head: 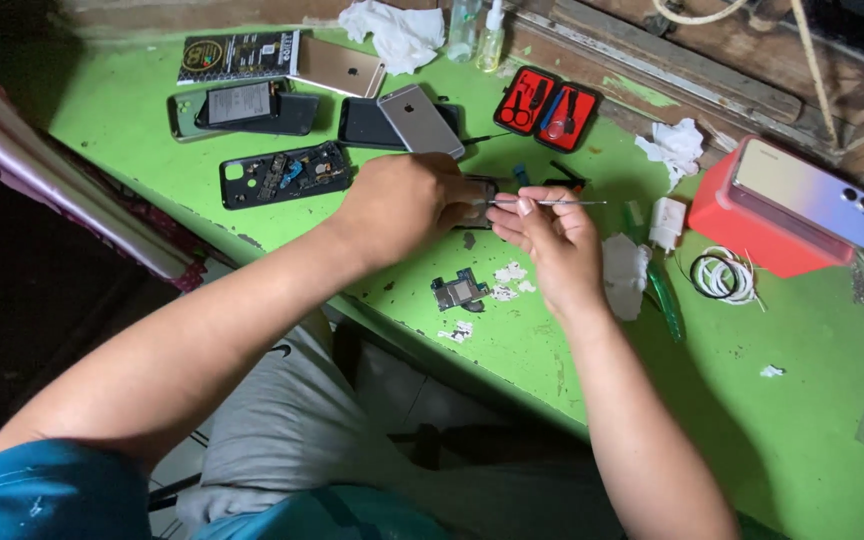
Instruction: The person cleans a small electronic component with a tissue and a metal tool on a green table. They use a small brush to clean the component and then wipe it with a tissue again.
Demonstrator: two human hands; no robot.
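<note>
Partly, the left hand (407, 205) hides a small dark part (479, 190).

Table top (812, 400): bright green paint, chipped to dark spots below the fingers.
Tweezers (552, 203): silver metal, pinched in the right hand (552, 245) fingertips.
Small part (476, 195): dark grey, in the left hand (402, 205) fingers.
Circuit board (459, 291): grey and dark, with a blue edge, just below the fingers.
Tool case (547, 108): red shell, black lining, above the fingers.
Box (752, 215): red, right of the fingers.
Phone on the box (802, 192): lilac-to-gold sheen.
Cloth (397, 35): white, crumpled.
</note>
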